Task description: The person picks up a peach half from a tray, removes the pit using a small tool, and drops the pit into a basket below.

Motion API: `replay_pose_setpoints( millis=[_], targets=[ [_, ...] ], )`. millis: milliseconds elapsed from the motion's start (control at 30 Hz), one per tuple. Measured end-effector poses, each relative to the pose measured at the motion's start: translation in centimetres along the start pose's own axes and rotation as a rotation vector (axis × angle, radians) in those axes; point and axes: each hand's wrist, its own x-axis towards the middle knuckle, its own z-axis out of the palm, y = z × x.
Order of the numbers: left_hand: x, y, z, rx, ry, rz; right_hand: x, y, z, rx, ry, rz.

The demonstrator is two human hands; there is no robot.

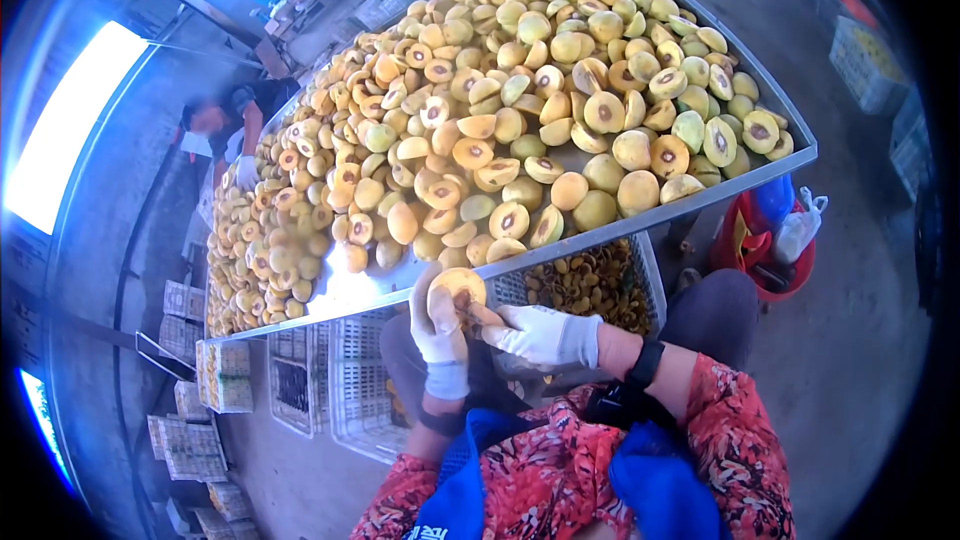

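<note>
My left hand (pixel 437 330), in a white glove, holds a halved yellow fruit (pixel 458 287) with its cut face towards me, just below the near rim of the metal table (pixel 640 221). My right hand (pixel 541 334), also gloved, touches the fruit's lower right edge with its fingertips; whether it holds a tool is hidden. Many halved and whole fruits (pixel 500 120) cover the table above both hands.
A plastic crate of brown pits (pixel 590 283) stands under the table edge, right of my hands. A red bucket with bags (pixel 765 240) is at the right. Another person (pixel 235 135) works at the table's far left. White crates (pixel 300 380) stand on the floor.
</note>
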Motion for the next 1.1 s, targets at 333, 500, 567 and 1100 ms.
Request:
replay_pose_setpoints(
  millis=[333,500,567,1100],
  targets=[
    [0.9,-0.8,-2.8,-0.117,-0.365,-0.184,-0.9,-0.2,0.0,0.850,-0.400,0.438],
    [0.0,-2.8,-2.0,-0.325,-0.158,-0.339,-0.9,-0.1,2.3,0.967,-0.339,0.305],
    [-0.4,-2.8,-1.3,-0.383,-0.084,-0.468,-1.1,0.8,3.9,0.744,-0.138,0.155],
    [14.7,3.3,-17.0,1.270,-0.066,-0.138,-1.2,2.6,3.9,0.791,0.194,0.645]
  ],
)
